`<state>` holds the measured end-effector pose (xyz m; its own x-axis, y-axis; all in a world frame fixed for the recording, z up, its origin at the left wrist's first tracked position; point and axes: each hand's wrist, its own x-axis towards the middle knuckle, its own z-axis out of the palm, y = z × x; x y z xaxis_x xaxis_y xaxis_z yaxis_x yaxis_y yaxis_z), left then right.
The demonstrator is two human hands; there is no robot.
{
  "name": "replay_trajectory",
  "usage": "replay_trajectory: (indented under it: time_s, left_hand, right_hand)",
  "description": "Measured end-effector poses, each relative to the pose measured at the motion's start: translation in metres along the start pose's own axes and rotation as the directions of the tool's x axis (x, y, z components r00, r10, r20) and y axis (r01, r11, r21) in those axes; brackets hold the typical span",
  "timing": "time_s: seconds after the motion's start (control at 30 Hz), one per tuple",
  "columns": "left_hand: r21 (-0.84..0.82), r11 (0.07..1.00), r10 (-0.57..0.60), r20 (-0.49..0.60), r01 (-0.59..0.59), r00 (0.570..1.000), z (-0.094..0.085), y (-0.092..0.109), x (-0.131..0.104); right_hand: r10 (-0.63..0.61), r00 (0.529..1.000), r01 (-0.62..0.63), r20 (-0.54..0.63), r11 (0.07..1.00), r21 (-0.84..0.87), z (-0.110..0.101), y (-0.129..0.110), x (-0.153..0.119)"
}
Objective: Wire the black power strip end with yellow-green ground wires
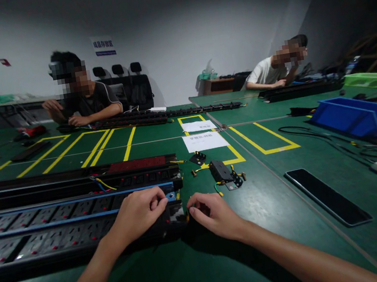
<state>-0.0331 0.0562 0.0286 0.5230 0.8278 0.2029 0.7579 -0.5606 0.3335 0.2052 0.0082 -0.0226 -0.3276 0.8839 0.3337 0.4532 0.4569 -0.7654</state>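
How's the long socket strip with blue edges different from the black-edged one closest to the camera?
The long blue-edged socket strip has bright blue sides; the long black-edged socket strip has dark ones. The black-edged strip lies nearer the camera, the blue-edged strip just beyond it. The bare right hand is at the black-edged strip's end, not the blue-edged strip's. Both have small red dots.

This looks like an assembly workshop: yellow tape [282, 149] marks out a green bench [264, 210], power strips [57, 240] lie in rows at left, a blue bin [357, 119] sits at right, and people [91, 99] sit across the top.
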Motion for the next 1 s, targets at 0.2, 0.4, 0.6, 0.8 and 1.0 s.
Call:
replay_trajectory:
  time_s: [0.2,0.4,0.6,0.8,1.0]
  left_hand:
    - [-0.002,1.000,0.014,0.001,-0.014,1.000,0.001,0.000,0.000]
    - [0.003,1.000,0.004,-0.005,-0.004,1.000,0.001,-0.001,0.001]
    - [0.020,1.000,-0.006,0.011,0.006,1.000,0.001,-0.001,0.002]
    - [0.021,1.000,-0.001,0.004,0.001,1.000,0.001,0.000,0.000]
    - [0.019,1.000,0.015,-0.008,-0.015,1.000,0.001,0.001,0.000]
  right_hand:
    - [-0.010,1.000,0.010,-0.001,1.000,0.001,0.000,0.004,-0.001]
    - [0.012,0.996,-0.015,0.083,0.999,0.043,0.001,0.010,-0.004]
    - [-0.019,0.999,0.016,0.046,0.998,0.057,0.001,0.009,-0.004]
    - [-0.011,1.000,0.011,-0.025,1.000,0.021,0.002,0.007,-0.004]
    - [-0.016,0.993,0.010,0.120,0.999,0.048,0.001,0.009,-0.005]
